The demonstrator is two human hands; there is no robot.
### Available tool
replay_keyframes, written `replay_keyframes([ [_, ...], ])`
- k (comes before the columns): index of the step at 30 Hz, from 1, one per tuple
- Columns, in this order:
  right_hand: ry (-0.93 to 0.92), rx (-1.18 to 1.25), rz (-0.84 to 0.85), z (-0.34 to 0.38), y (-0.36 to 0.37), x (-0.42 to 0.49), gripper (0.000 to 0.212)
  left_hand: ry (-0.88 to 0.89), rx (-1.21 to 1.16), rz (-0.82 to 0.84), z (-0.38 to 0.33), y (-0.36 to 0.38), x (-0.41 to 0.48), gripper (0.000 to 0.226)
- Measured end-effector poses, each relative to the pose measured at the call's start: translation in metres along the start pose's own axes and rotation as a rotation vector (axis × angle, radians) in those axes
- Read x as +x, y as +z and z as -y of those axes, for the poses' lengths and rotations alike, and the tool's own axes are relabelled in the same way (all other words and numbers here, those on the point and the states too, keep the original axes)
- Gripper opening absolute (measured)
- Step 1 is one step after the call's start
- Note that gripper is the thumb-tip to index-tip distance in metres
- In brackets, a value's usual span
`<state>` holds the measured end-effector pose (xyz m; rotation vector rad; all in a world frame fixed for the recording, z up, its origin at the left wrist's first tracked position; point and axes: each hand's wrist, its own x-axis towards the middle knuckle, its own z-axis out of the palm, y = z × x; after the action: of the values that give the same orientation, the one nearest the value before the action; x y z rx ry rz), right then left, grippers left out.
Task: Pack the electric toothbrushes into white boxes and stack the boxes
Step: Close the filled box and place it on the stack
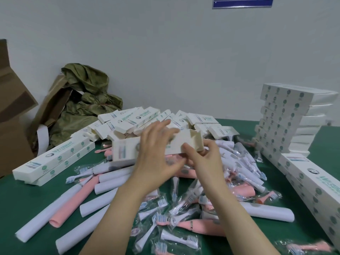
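Observation:
I hold one white box point(127, 150) sideways above the table, its right-end flaps point(193, 139) standing open. My left hand point(158, 155) wraps over the box's middle, fingers spread across the top. My right hand point(204, 159) pinches the box's lower right edge near the open end. Below lie loose pink and white toothbrush handles point(73, 203) and bagged brush heads point(176, 238) on the green table point(22, 199). A heap of empty white boxes point(132, 118) sits behind my hands. A stack of packed boxes point(287, 118) rises at the right.
Two long boxes point(53, 161) lie at the left, and more long boxes point(312, 183) run along the right edge. Brown cartons point(12, 111) and a crumpled green bag point(88, 96) stand at the back left against the white wall.

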<state>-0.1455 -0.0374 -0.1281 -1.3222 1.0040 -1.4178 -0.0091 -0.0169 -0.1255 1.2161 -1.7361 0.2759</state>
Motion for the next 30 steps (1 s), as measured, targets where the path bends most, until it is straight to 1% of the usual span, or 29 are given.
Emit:
replay_keyframes([
  [1,-0.013,-0.025,0.048,0.000,0.001,-0.001,0.032,0.041,0.041,0.052,0.000,0.003,0.000,0.054],
  [3,-0.002,-0.058,0.098,0.002,0.002,0.000,0.033,0.045,0.010,0.093,0.001,0.005,0.000,0.056],
  [5,-0.001,0.014,0.089,0.007,0.002,0.002,0.024,0.024,-0.041,0.093,0.003,0.001,0.000,0.060],
  [7,-0.008,0.031,0.056,0.014,0.000,0.005,0.032,0.033,-0.032,0.085,0.000,-0.003,0.002,0.062],
  [8,0.001,0.046,0.050,0.015,-0.003,0.006,0.039,0.045,-0.011,0.081,-0.003,-0.003,0.002,0.060],
  [9,0.012,0.073,0.051,0.016,-0.005,0.006,0.041,0.051,0.011,0.082,-0.007,-0.002,0.002,0.056],
  [11,0.008,0.115,0.066,0.017,-0.009,0.005,0.034,0.012,0.024,0.109,-0.017,-0.001,0.003,0.044],
  [13,-0.019,0.133,0.091,0.017,-0.011,0.005,0.034,-0.065,-0.026,0.144,-0.024,-0.004,0.008,0.033],
  [15,-0.031,0.174,0.143,0.017,-0.009,0.004,0.033,-0.110,-0.111,0.113,-0.029,-0.007,0.015,0.040],
  [17,-0.026,0.200,0.179,0.016,-0.007,0.004,0.031,-0.129,-0.171,0.031,-0.031,-0.010,0.022,0.045],
  [18,-0.022,0.212,0.194,0.016,-0.006,0.004,0.031,-0.146,-0.184,-0.007,-0.031,-0.012,0.024,0.043],
  [20,-0.018,0.252,0.230,0.016,-0.007,0.004,0.032,-0.183,-0.206,-0.023,-0.030,-0.013,0.026,0.022],
  [21,-0.013,0.283,0.246,0.016,-0.008,0.004,0.034,-0.189,-0.213,0.003,-0.030,-0.014,0.026,0.012],
  [22,0.003,0.327,0.261,0.017,-0.009,0.004,0.034,-0.185,-0.209,0.048,-0.030,-0.015,0.025,0.009],
  [24,0.051,0.414,0.274,0.018,-0.009,0.004,0.029,-0.161,-0.167,0.136,-0.029,-0.019,0.023,0.023],
  [26,0.069,0.417,0.277,0.016,-0.008,0.004,0.025,-0.134,-0.107,0.165,-0.027,-0.022,0.021,0.037],
  [30,0.065,0.431,0.306,0.018,-0.008,0.004,0.028,-0.061,-0.053,0.219,-0.028,-0.033,0.024,0.049],
])
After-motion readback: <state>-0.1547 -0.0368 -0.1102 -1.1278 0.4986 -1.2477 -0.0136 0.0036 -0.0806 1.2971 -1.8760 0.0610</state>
